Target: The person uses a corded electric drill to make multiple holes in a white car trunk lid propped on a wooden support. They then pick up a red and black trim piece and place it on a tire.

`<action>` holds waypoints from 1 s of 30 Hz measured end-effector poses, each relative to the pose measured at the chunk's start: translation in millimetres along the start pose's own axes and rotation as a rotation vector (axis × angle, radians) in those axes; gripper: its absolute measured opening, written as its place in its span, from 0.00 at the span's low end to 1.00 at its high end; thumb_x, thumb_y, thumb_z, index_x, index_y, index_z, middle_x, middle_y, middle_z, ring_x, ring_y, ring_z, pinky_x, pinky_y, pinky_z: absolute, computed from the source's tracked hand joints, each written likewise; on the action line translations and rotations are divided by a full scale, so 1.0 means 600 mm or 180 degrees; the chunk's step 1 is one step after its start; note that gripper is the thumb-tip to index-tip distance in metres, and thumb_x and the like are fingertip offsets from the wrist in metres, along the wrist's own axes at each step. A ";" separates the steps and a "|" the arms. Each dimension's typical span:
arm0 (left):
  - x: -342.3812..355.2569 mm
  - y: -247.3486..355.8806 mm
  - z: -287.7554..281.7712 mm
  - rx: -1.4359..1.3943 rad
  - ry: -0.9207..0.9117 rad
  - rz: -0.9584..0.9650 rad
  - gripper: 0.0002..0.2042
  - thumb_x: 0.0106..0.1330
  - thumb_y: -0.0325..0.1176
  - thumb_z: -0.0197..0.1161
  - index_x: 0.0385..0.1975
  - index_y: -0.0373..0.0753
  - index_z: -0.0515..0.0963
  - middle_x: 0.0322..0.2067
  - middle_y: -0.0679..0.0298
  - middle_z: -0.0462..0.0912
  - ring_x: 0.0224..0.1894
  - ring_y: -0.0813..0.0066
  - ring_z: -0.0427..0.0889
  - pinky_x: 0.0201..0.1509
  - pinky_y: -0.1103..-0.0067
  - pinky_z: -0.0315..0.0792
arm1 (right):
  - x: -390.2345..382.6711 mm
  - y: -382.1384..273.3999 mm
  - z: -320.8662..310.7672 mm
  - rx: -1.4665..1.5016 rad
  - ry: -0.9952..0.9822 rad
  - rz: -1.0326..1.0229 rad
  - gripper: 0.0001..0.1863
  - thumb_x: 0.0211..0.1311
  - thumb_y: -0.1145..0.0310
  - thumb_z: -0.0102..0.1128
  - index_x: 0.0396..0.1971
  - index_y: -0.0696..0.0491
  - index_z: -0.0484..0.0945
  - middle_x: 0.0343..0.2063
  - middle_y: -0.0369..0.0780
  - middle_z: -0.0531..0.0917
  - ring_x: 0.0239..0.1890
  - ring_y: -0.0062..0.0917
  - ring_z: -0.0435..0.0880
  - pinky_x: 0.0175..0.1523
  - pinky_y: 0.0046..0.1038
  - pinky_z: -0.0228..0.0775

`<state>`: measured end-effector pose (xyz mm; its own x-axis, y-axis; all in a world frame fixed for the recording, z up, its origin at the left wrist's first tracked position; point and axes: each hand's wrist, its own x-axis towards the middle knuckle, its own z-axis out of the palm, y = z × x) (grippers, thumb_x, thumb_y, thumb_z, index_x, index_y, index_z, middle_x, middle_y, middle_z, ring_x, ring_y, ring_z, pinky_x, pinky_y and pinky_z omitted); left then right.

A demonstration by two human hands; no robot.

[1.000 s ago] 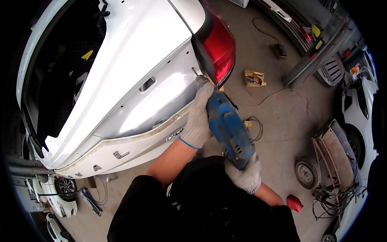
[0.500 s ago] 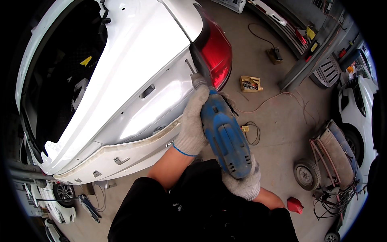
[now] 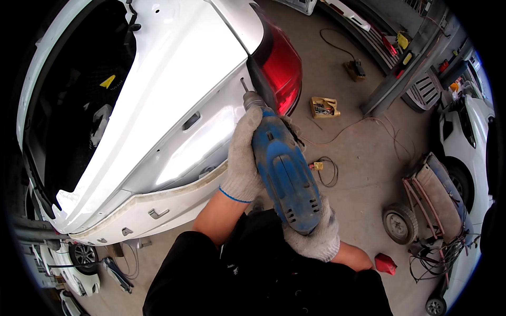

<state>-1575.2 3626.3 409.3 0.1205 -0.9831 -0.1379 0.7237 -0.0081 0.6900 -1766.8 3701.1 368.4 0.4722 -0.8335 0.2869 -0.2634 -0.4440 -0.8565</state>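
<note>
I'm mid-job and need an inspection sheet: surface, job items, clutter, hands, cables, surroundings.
Surface: white rear panel of a car, with an oblong slot, beside the red taillight.
Job items: blue drill, dusty; bit at the panel, contact unclear.
Clutter: yellow container of tools and a red object on the floor.
Hands: left hand gloved, gripping the drill's front; right hand gloved, holding its rear.
Cables: tangled cables at right; the drill's own not visible.
Surroundings: grey post; white car at right.
</note>
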 end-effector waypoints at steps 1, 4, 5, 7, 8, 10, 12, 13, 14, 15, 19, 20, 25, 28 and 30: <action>-0.001 0.002 0.001 -0.0059 -0.0021 -0.0033 0.30 0.66 0.59 0.59 0.46 0.31 0.74 0.37 0.45 0.82 0.33 0.56 0.87 0.32 0.64 0.86 | -0.001 -0.005 0.001 0.0058 0.0019 0.0056 0.42 0.46 0.69 0.72 0.61 0.65 0.60 0.43 0.51 0.83 0.39 0.39 0.88 0.42 0.38 0.82; -0.004 0.008 0.006 -0.0135 -0.0027 -0.0107 0.29 0.65 0.57 0.63 0.46 0.32 0.74 0.35 0.47 0.82 0.31 0.62 0.86 0.32 0.70 0.85 | -0.004 -0.012 0.005 0.0236 0.0061 0.0185 0.36 0.48 0.71 0.72 0.57 0.61 0.64 0.43 0.47 0.84 0.41 0.34 0.88 0.45 0.35 0.80; -0.005 0.009 0.010 -0.0094 0.0001 -0.0116 0.29 0.65 0.57 0.63 0.46 0.32 0.73 0.35 0.47 0.82 0.31 0.62 0.86 0.32 0.70 0.85 | -0.006 -0.009 0.007 0.0294 0.0071 0.0204 0.35 0.48 0.71 0.72 0.56 0.61 0.64 0.42 0.47 0.84 0.40 0.34 0.88 0.44 0.34 0.80; -0.003 0.009 0.010 0.0039 0.0093 -0.0066 0.30 0.66 0.58 0.61 0.47 0.31 0.73 0.35 0.46 0.82 0.30 0.59 0.87 0.31 0.67 0.86 | -0.007 -0.006 0.013 0.0272 0.0075 0.0113 0.39 0.47 0.71 0.72 0.59 0.63 0.62 0.42 0.49 0.83 0.39 0.36 0.88 0.42 0.35 0.81; -0.001 0.008 0.008 0.0131 0.0157 -0.0007 0.31 0.66 0.59 0.59 0.46 0.30 0.74 0.34 0.45 0.82 0.30 0.56 0.87 0.30 0.64 0.86 | -0.005 -0.004 0.016 0.0192 0.0071 0.0003 0.42 0.46 0.71 0.72 0.61 0.66 0.60 0.42 0.50 0.82 0.38 0.38 0.88 0.41 0.37 0.81; 0.004 0.008 0.003 0.0181 0.0165 0.0002 0.33 0.67 0.61 0.56 0.46 0.29 0.75 0.34 0.45 0.82 0.28 0.54 0.87 0.29 0.62 0.86 | -0.005 -0.004 0.023 0.0076 0.0096 -0.0043 0.46 0.45 0.71 0.72 0.64 0.68 0.58 0.43 0.52 0.81 0.37 0.40 0.88 0.40 0.38 0.82; 0.009 0.009 -0.005 0.0098 0.0055 -0.0096 0.34 0.67 0.62 0.55 0.45 0.28 0.75 0.33 0.45 0.82 0.26 0.54 0.86 0.27 0.64 0.86 | -0.004 -0.008 0.030 -0.0003 0.0138 0.0018 0.46 0.45 0.70 0.72 0.64 0.69 0.58 0.43 0.53 0.81 0.37 0.40 0.88 0.39 0.38 0.82; 0.010 0.010 -0.013 -0.0001 -0.0080 -0.0150 0.31 0.66 0.60 0.58 0.46 0.30 0.74 0.33 0.46 0.82 0.28 0.56 0.86 0.29 0.65 0.85 | -0.003 -0.010 0.031 -0.0047 0.0147 0.0021 0.46 0.45 0.70 0.72 0.64 0.69 0.58 0.42 0.53 0.81 0.36 0.40 0.88 0.39 0.38 0.81; 0.011 0.012 -0.021 -0.0098 -0.0215 -0.0204 0.29 0.66 0.58 0.60 0.47 0.32 0.73 0.34 0.47 0.82 0.29 0.58 0.86 0.30 0.66 0.85 | 0.000 -0.012 0.030 -0.0101 0.0141 -0.0040 0.46 0.45 0.70 0.72 0.64 0.69 0.58 0.42 0.53 0.81 0.35 0.41 0.88 0.38 0.39 0.81; 0.011 0.014 -0.025 -0.0196 -0.0352 -0.0259 0.28 0.65 0.56 0.63 0.47 0.34 0.72 0.35 0.48 0.81 0.31 0.60 0.86 0.31 0.67 0.85 | 0.003 -0.014 0.029 -0.0155 0.0136 -0.0100 0.46 0.45 0.70 0.72 0.64 0.70 0.58 0.41 0.53 0.82 0.34 0.41 0.88 0.38 0.39 0.81; -0.003 0.013 -0.019 -0.0737 -0.0277 -0.0407 0.25 0.66 0.56 0.61 0.48 0.39 0.71 0.36 0.47 0.81 0.32 0.57 0.85 0.32 0.63 0.85 | 0.003 -0.028 0.030 -0.0157 -0.0053 -0.0033 0.38 0.47 0.73 0.72 0.57 0.64 0.61 0.39 0.49 0.84 0.35 0.36 0.88 0.38 0.34 0.80; -0.003 0.012 -0.024 -0.0770 -0.0309 -0.0399 0.25 0.66 0.56 0.61 0.48 0.40 0.71 0.36 0.46 0.80 0.32 0.56 0.85 0.32 0.63 0.85 | 0.007 -0.035 0.027 -0.0120 -0.0083 -0.0050 0.39 0.47 0.73 0.72 0.58 0.64 0.61 0.40 0.49 0.84 0.35 0.37 0.88 0.38 0.34 0.80; -0.001 0.015 -0.025 -0.0577 -0.0375 -0.0332 0.28 0.65 0.59 0.59 0.47 0.37 0.72 0.36 0.47 0.80 0.30 0.57 0.85 0.31 0.64 0.84 | 0.003 -0.036 0.031 -0.0269 0.0014 -0.0170 0.47 0.44 0.69 0.73 0.62 0.71 0.57 0.38 0.52 0.83 0.31 0.41 0.87 0.35 0.37 0.81; -0.001 0.015 -0.012 -0.0266 -0.0074 -0.0193 0.35 0.63 0.65 0.57 0.43 0.30 0.76 0.33 0.48 0.81 0.26 0.59 0.85 0.26 0.68 0.82 | 0.005 -0.044 0.029 -0.0167 0.0009 -0.0017 0.42 0.47 0.73 0.71 0.62 0.64 0.59 0.43 0.50 0.83 0.38 0.38 0.88 0.40 0.35 0.81; 0.009 0.013 -0.015 -0.0225 0.0136 -0.0149 0.34 0.63 0.64 0.58 0.43 0.30 0.76 0.33 0.48 0.81 0.25 0.59 0.84 0.25 0.69 0.81 | 0.010 -0.045 0.028 -0.0207 0.0068 -0.0048 0.42 0.48 0.73 0.72 0.62 0.63 0.59 0.43 0.50 0.83 0.39 0.37 0.88 0.41 0.36 0.81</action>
<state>-1562.7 3622.3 407.2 0.1131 -0.9732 -0.2001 0.7752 -0.0396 0.6304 -1742.8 3713.5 385.8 0.4585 -0.8331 0.3094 -0.3108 -0.4765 -0.8224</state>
